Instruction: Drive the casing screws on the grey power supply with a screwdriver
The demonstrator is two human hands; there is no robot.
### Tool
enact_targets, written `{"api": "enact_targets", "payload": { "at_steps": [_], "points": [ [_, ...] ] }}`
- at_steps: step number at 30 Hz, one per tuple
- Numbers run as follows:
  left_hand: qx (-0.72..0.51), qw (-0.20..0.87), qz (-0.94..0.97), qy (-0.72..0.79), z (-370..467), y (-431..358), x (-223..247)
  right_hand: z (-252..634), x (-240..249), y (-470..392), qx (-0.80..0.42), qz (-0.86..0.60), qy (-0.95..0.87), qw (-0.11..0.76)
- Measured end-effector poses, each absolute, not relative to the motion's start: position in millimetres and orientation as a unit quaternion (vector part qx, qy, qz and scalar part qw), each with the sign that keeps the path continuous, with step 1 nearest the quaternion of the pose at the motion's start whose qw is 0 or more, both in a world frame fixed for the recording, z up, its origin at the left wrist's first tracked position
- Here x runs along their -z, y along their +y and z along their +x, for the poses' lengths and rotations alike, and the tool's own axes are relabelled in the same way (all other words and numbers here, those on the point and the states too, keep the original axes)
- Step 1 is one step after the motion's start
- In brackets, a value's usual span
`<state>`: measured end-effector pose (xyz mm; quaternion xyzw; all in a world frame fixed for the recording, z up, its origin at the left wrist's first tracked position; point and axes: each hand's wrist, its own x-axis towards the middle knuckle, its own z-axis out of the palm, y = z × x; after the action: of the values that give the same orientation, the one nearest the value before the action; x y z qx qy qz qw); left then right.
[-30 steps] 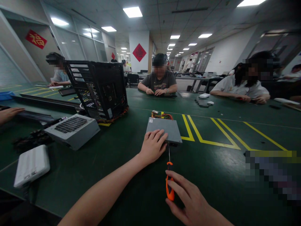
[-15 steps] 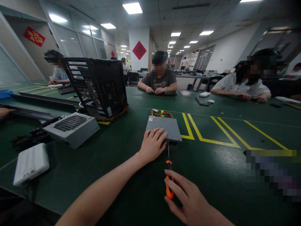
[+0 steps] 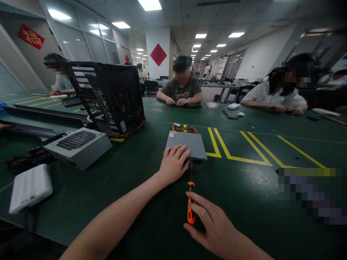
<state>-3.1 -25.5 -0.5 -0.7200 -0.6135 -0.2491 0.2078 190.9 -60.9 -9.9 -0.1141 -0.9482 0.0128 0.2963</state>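
Observation:
A flat grey metal power supply (image 3: 199,144) lies on the green table with its bundle of coloured wires at the far side. My left hand (image 3: 175,164) rests on its near left part, fingers spread over the top face and thumb by the near edge. An orange and black screwdriver (image 3: 191,213) points away from me, its thin shaft reaching the near side of the power supply; the tip is hidden there. My right hand (image 3: 213,224) holds the screwdriver handle loosely, with the index and middle fingers on it and the thumb lower, by the handle's end.
To the left are a second grey power supply (image 3: 81,146) with a grille, a white box-shaped device (image 3: 31,187) and an open black computer case (image 3: 114,97). Co-workers sit across the green table (image 3: 260,191), which bears yellow tape lines. A blurred-out object lies at right.
The whole view has shifted slightly, so things appear a little further left and up. My right thumb sits further from the screwdriver handle. My left hand stays on the power supply.

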Motion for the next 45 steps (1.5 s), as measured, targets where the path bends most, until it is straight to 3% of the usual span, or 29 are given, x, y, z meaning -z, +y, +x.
{"api": "enact_targets", "payload": {
  "at_steps": [4, 11, 18, 27, 35, 41, 45],
  "points": [
    [0.251, 0.208, -0.722, -0.611, -2.8, -25.5, 0.3, 189.5, 6.5, -61.9, 0.011, -0.104, -0.965, 0.242],
    [0.249, 0.208, -0.72, -0.613, -2.9, -24.9, 0.9, 190.5, 7.7, -59.6, -0.008, -0.086, -0.944, 0.318],
    [0.245, 0.211, -0.722, -0.613, -3.0, -24.5, 0.6, 194.5, 7.8, -57.8, 0.016, -0.092, -0.955, 0.281],
    [0.24, 0.208, -0.724, -0.612, -4.4, -24.0, 1.2, 191.5, 8.0, -55.3, 0.0, -0.084, -0.938, 0.337],
    [0.246, 0.202, -0.725, -0.611, -4.0, -24.2, 1.2, 193.7, 9.4, -57.2, 0.014, -0.093, -0.957, 0.276],
    [0.244, 0.205, -0.723, -0.613, -3.8, -24.2, 0.5, 191.0, 7.9, -58.4, 0.013, -0.081, -0.944, 0.32],
    [0.243, 0.212, -0.723, -0.611, -4.1, -23.9, 0.7, 193.2, 11.6, -56.9, -0.008, -0.095, -0.949, 0.3]
  ]
}}
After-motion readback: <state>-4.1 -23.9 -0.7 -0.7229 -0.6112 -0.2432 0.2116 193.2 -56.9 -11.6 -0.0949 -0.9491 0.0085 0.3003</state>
